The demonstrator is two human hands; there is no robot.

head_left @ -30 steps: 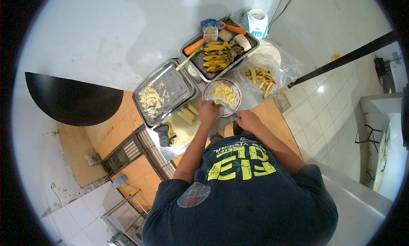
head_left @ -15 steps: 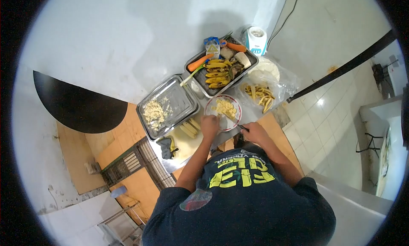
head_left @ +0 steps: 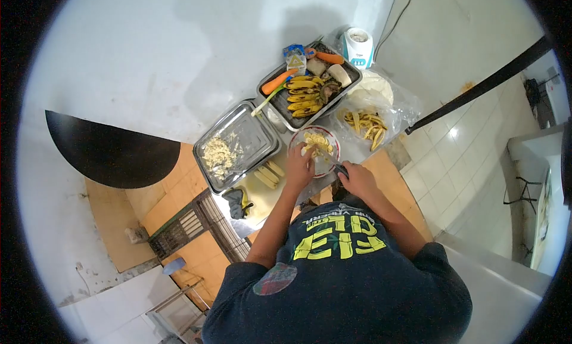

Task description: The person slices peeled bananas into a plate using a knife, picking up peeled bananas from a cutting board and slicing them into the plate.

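My right hand [head_left: 356, 178] is closed on the dark handle of a knife [head_left: 331, 160], whose blade reaches over a white plate with a red rim [head_left: 338, 142]. Banana slices [head_left: 320, 142] lie on that plate. At its left side is my left hand [head_left: 301, 162], fingers bent down at the slices; whatever they hold is too small to make out. Peeled bananas [head_left: 269, 174] rest left of the plate on a pale board [head_left: 262, 202], near a dark cloth-like item [head_left: 236, 203].
A metal tray [head_left: 199, 159] holds pale crumbled food. Behind, another tray [head_left: 286, 121] carries unpeeled bananas [head_left: 305, 96], carrots [head_left: 277, 81] and a blue packet [head_left: 295, 59]. Banana peels [head_left: 366, 126] lie on a plastic bag [head_left: 405, 105], near a white-and-blue appliance [head_left: 358, 47].
The camera view has shifted slightly. My left hand has moved up over the plate's edge with its fingers more visible, and the knife now points up and left across the plate.
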